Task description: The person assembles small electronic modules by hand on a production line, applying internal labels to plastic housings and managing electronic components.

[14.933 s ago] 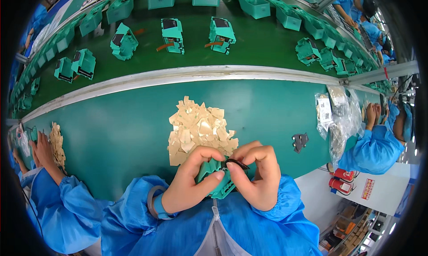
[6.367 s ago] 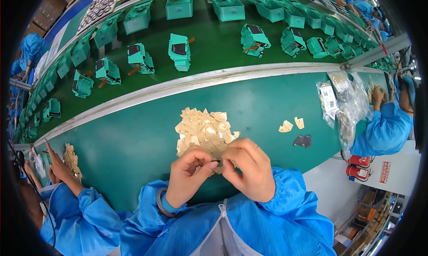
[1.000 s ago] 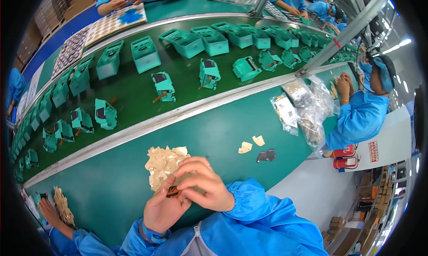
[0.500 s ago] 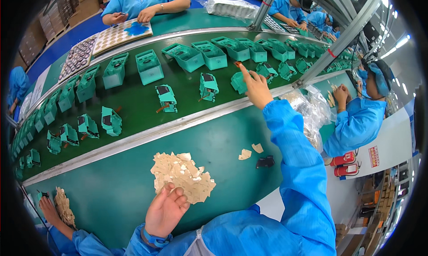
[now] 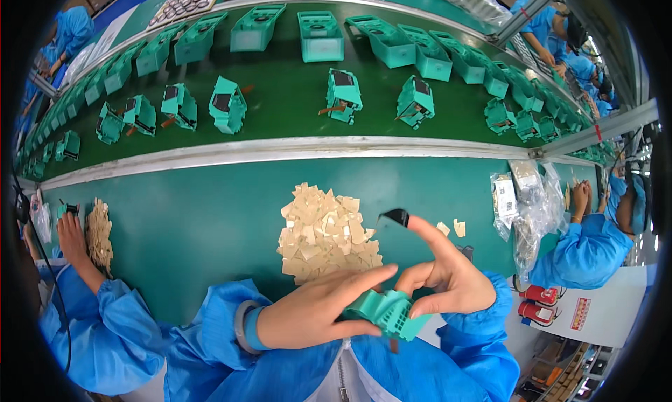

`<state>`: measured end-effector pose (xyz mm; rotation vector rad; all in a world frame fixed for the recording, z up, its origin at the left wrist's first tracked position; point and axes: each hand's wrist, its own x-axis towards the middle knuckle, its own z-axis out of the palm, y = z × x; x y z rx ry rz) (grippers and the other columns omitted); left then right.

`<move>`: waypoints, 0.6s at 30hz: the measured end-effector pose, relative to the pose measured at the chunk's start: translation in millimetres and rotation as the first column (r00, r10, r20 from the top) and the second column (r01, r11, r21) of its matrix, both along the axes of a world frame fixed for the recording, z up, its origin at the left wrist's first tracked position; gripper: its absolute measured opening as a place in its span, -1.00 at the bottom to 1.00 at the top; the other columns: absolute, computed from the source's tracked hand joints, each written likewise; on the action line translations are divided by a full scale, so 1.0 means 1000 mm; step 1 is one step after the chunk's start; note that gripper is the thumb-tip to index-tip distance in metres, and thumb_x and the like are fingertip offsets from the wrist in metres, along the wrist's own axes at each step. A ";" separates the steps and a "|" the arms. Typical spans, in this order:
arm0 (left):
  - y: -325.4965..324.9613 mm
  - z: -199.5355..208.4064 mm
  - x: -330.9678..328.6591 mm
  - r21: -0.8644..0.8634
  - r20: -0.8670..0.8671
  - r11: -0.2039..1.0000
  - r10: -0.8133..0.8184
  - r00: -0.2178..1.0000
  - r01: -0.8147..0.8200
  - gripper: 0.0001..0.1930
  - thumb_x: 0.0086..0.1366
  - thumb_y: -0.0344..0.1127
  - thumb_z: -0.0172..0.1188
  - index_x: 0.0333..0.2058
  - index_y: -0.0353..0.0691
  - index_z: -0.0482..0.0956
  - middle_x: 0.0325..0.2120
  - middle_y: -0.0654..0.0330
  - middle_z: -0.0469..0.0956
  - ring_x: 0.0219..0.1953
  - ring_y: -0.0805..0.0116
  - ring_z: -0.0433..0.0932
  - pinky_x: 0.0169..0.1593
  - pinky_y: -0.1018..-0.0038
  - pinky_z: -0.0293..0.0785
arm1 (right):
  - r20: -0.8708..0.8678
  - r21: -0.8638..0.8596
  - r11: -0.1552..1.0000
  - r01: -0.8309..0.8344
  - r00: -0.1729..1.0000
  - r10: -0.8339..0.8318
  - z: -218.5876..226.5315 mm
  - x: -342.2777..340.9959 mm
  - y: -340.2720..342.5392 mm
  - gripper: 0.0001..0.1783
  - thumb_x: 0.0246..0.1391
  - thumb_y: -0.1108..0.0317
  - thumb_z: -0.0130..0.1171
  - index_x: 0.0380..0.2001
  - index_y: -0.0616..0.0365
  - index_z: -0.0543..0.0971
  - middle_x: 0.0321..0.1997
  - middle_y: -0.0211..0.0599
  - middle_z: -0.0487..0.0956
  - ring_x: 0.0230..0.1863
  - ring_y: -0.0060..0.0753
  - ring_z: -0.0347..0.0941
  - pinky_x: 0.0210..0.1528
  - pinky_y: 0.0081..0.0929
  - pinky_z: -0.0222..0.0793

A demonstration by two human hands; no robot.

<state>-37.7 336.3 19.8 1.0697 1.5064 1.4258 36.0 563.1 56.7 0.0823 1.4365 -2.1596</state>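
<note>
Fingers (image 5: pixel 366 280) hold one green housing (image 5: pixel 397 314); right index (image 5: pixel 435 239), one black piece (image 5: pixel 397 216).

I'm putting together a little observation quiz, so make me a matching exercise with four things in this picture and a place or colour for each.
Things:
1. green plastic part
2. black piece
3. larger pile of tan scraps
4. fire extinguishers

Places or colours:
A. middle of the green table
B. red
C. between the left hand and right hand
D. at the right index fingertip

Pairs: 1-C, 2-D, 3-A, 4-B
</note>
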 end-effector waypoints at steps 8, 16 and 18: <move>-0.008 -0.024 0.015 -0.042 0.473 0.982 0.184 0.862 -0.186 -0.60 0.22 -0.49 0.05 0.03 -0.29 0.20 -0.09 0.15 0.32 -0.01 0.44 0.29 0.07 0.47 0.22 | -0.598 0.212 0.784 0.583 0.712 -0.367 -0.032 0.004 -0.035 -0.67 -0.21 0.67 0.26 -0.35 0.21 0.39 -0.13 -0.06 0.45 -0.09 -0.29 0.40 -0.07 -0.40 0.31; 0.002 -0.025 0.017 -0.063 0.562 0.968 0.234 0.793 -0.241 -0.67 0.25 -0.43 0.04 -0.02 -0.28 0.27 -0.09 0.20 0.32 -0.06 0.49 0.31 -0.01 0.53 0.27 | -0.339 0.120 0.812 0.572 0.792 -0.508 -0.040 0.003 -0.059 -0.68 -0.15 0.75 0.15 -0.44 0.14 0.30 -0.36 -0.27 0.42 -0.32 -0.52 0.34 -0.23 -0.57 0.28; 0.002 -0.028 0.016 -0.046 0.547 0.966 0.236 0.803 -0.253 -0.69 0.26 -0.44 0.03 -0.02 -0.28 0.28 -0.08 0.19 0.34 -0.05 0.50 0.33 -0.02 0.54 0.29 | -0.323 0.114 0.800 0.589 0.784 -0.530 -0.043 0.004 -0.061 -0.68 -0.15 0.74 0.16 -0.44 0.14 0.30 -0.36 -0.28 0.42 -0.33 -0.53 0.33 -0.24 -0.59 0.27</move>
